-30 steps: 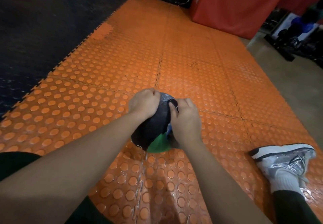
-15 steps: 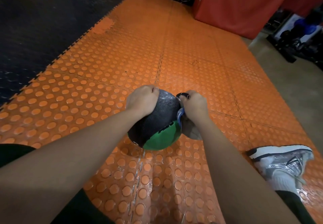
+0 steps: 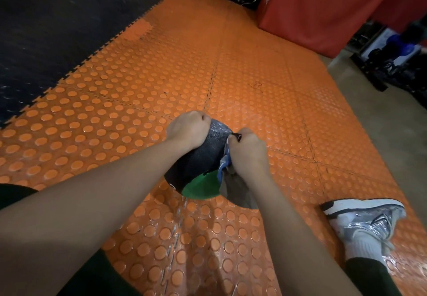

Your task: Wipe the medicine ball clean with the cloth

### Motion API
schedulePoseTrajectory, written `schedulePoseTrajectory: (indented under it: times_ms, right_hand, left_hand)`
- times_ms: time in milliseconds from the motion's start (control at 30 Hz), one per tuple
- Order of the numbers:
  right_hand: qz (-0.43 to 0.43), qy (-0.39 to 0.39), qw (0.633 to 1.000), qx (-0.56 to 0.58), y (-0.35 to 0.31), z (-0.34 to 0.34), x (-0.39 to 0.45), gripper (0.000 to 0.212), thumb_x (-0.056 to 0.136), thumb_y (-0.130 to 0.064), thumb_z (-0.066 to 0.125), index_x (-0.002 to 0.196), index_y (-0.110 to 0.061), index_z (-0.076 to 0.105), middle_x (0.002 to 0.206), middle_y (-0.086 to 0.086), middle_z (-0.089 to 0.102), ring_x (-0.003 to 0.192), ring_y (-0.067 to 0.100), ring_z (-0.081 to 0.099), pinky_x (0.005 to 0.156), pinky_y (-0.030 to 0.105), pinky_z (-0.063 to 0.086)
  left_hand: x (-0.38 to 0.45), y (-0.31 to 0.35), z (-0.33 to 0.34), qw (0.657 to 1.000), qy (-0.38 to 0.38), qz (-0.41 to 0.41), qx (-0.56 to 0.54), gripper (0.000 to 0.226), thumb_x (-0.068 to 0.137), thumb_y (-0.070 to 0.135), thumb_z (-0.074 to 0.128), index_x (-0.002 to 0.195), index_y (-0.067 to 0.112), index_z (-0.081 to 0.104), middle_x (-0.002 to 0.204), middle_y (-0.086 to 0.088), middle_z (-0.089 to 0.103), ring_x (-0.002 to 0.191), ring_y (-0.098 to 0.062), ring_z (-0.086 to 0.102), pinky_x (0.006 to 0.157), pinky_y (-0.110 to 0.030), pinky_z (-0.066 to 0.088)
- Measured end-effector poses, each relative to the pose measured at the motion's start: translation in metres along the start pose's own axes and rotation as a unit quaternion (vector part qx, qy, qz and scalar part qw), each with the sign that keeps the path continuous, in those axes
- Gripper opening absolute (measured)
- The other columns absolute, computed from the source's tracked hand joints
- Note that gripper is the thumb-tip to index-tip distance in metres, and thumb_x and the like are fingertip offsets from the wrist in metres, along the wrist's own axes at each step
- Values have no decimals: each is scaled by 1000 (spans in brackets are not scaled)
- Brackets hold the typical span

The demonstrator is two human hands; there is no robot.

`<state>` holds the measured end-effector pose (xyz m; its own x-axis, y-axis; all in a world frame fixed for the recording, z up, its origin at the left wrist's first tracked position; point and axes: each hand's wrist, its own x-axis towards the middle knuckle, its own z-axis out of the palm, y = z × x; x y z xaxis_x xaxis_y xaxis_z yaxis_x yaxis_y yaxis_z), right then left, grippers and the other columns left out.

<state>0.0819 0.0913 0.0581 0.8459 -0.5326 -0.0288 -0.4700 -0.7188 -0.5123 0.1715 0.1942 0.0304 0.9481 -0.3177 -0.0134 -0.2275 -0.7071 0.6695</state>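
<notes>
Orange studded floor matting (image 3: 242, 69) covers most of the scene, joined in tiles, with black matting (image 3: 57, 18) meeting it along a toothed seam at the upper left. A red padded block (image 3: 323, 7) stands at the far edge, and dark gym equipment (image 3: 392, 60) sits on bare concrete to the right, well apart from the work. Nearer, the person's silver and white trainer (image 3: 367, 219) rests on the mat just right of the right forearm.

On the mat between the forearms sits the medicine ball (image 3: 198, 157), black and textured with a green panel low on its near face. The left hand (image 3: 187, 131) lies over its upper left side, fingers curled down against the surface to steady it. The right hand (image 3: 249, 152) is closed around a bunched cloth (image 3: 225, 164), blue and grey, pressed to the ball's right flank, with loose grey fabric hanging below the wrist.

The step in hand appears to be rubbing the right side. To do it well, the left hand should likely brace firmly so the ball does not roll, and turn it now and then so the underside and the green panel meet the cloth. The trailing fabric may drag on the mat and pick up dirt; gathering it into the palm would help. Nothing else crowds the ball, though the trainer limits room on the right.
</notes>
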Motion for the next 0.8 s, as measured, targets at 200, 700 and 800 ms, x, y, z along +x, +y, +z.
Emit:
schedulePoseTrajectory:
  times_ms: [200,700,800]
  right_hand:
    - [34,-25,999,-23,-2,-2,39,23,94,-20,42,99,-2,56,104,21,62,88,34,55,66,30,35]
    - [-10,39,999,-19,12,1,-6,28,96,-28,43,102,-4,54,99,21,64,91,39,59,68,36,42]
    - [2,34,999,-18,13,-2,7,28,97,-28,42,103,-4,54,100,20,64,91,37,58,65,33,39]
  left_hand:
    - [-4,1,3,999,3,33,2,34,99,29,31,80,16,56,79,-6,57,74,-27,49,52,-30,26]
    - [-1,20,3,998,-32,38,30,40,96,26,33,58,16,43,62,-4,46,57,-23,40,49,-30,25]
    - [-4,19,5,997,-26,57,43,37,97,29,31,79,15,60,83,-9,61,71,-26,52,53,-29,31]
